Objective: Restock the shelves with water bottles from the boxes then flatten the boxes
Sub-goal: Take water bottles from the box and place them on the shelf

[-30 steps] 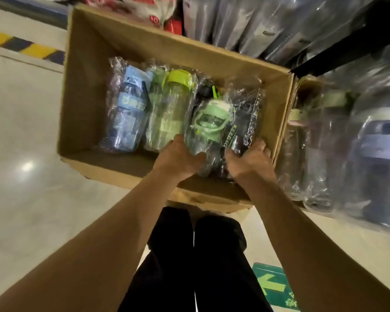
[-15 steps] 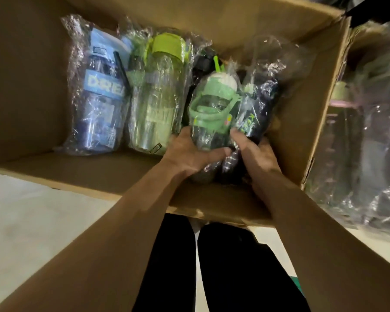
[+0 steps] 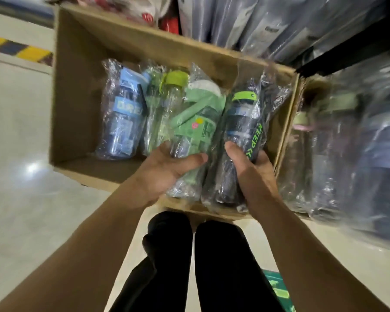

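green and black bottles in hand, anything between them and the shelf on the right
Nothing lies over them: the left hand grips the green bottle, the right hand the black bottle, both above the box's near wall. Its right wall and the wrapped bottles crowded beyond it stand that way.

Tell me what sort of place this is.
Probably a shop stockroom or warehouse aisle: an open brown cardboard box of plastic-wrapped water bottles, more wrapped bottles stacked at right, and yellow-and-black hazard striping on the pale polished floor.

A shop stockroom: shelves [image 3: 338,64] of wrapped goods, hazard-striped floor [image 3: 20,50].
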Tool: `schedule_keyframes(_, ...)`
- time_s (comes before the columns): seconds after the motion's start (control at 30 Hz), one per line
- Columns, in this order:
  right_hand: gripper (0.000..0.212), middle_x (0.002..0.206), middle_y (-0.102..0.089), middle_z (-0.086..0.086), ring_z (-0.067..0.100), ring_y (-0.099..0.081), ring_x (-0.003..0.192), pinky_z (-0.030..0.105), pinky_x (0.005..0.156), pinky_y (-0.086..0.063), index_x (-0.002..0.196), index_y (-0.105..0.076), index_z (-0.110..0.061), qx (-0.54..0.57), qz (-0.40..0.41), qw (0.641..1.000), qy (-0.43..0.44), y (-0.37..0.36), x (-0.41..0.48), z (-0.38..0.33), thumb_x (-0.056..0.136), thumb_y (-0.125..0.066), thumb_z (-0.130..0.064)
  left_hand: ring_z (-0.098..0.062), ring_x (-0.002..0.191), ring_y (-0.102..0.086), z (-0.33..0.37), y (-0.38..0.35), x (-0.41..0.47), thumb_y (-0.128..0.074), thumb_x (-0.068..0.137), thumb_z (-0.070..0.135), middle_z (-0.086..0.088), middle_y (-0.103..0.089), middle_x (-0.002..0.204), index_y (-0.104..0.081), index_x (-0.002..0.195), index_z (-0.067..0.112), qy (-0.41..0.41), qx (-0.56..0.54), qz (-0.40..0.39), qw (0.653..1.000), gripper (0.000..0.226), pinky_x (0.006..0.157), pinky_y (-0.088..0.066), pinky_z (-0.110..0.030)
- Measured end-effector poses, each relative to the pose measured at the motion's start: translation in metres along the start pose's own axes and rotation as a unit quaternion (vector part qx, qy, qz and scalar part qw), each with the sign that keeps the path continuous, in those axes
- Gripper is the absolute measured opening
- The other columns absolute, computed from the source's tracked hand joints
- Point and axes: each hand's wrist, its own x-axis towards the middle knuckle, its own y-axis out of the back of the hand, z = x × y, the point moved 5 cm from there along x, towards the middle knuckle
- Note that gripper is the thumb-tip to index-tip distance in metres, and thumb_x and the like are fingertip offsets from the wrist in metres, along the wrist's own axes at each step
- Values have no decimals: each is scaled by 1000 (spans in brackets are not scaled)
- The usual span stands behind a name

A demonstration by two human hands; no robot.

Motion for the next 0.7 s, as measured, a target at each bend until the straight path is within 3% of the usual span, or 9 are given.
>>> schedule_keyframes(0.1,24,84,-77,-20,-8,-71,77,5,66,-49,104,-70,-23,10,-11,999,37,16,-51,-39,86,-83,-33,-12,115,-71,37,1,-59,-91,72,36,3,-76,122,-68,131,15,-38,-32,17,999,66,111,-45,-38)
schedule_keyframes(0.17,21,78,-75,-24,-14,-67,72,0,60,-45,105,-68,-21,2,-9,999,50,31,-86,-72,89,-81,-24,-10,112,-72,66,4,-105,-91,71,36,4,-77,118,-69,130,16,-61,-46,33,997,66,106,-48,-35)
schedule_keyframes(0.27,53,105,-77,-10,-1,-70,99,14,84,-53,130,-61,-13,-43,-26,994,97,56,-150,-135,86,-81,-36,-18,117,-71,120,3,-177,-94,70,36,0,-76,121,-70,128,15,-119,-59,47,990,66,112,-46,-48)
schedule_keyframes(0.3,57,107,-76,-13,-1,-69,100,16,85,-53,130,-60,-17,-51,-25,992,111,67,-173,-154,84,-82,-42,-19,116,-71,139,2,-204,-92,69,39,0,-77,120,-71,126,17,-132,-58,55,988,65,111,-47,-50)
schedule_keyframes(0.4,34,85,-72,-34,-13,-67,82,3,65,-48,107,-64,-33,-58,5,986,158,99,-242,-216,82,-84,-46,-12,105,-75,188,-4,-273,-87,65,53,9,-79,110,-77,113,35,-180,-26,70,981,53,98,-54,-46)
schedule_keyframes(0.53,55,110,-74,-22,4,-70,104,33,90,-58,118,-61,-47,-43,24,970,237,135,-350,-285,69,-77,-68,5,100,-71,252,-14,-373,-88,56,70,25,-75,110,-72,114,52,-229,-8,66,971,63,87,-53,-35)
schedule_keyframes(0.6,48,108,-72,-26,-2,-70,101,22,82,-59,113,-60,-56,-24,46,956,289,150,-403,-314,69,-75,-68,9,101,-69,280,-14,-420,-89,49,77,32,-72,112,-67,112,62,-247,5,65,967,68,79,-56,-32)
schedule_keyframes(0.7,47,105,-74,-22,-2,-71,97,15,75,-57,115,-62,-44,4,81,931,356,170,-482,-345,73,-74,-61,-8,92,-73,313,-15,-484,-91,42,78,17,-72,105,-71,103,48,-286,33,55,956,71,63,-64,-46)
